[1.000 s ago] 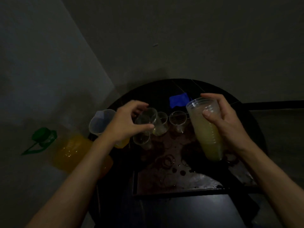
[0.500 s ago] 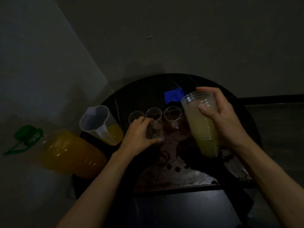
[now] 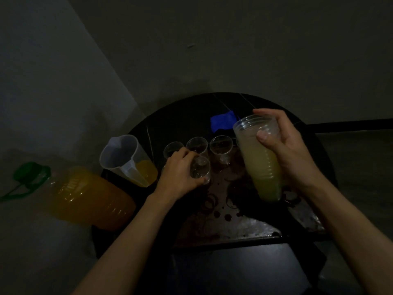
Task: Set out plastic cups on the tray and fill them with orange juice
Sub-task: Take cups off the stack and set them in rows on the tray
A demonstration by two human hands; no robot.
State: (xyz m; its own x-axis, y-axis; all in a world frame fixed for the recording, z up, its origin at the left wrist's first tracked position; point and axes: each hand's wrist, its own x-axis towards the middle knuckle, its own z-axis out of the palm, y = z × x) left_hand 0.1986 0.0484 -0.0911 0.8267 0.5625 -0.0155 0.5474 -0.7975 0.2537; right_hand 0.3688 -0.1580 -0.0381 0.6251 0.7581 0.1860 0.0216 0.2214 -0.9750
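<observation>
The left hand [image 3: 180, 174] grips one clear cup [image 3: 201, 170] to stand it on the tray [image 3: 238, 228], while the right hand [image 3: 287, 154] clasps the cup stack [image 3: 258, 165], probably to supply more.

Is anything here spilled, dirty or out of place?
Yes. The tray is stained: dark rings and drops mark its bare surface near the cup that the left hand holds, like spill marks. The standing cups look upright.

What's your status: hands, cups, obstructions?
Left hand grips single cup, low over tray. Right hand holds cup stack. Row of cups behind, unfilled. Nothing in the way.
</observation>
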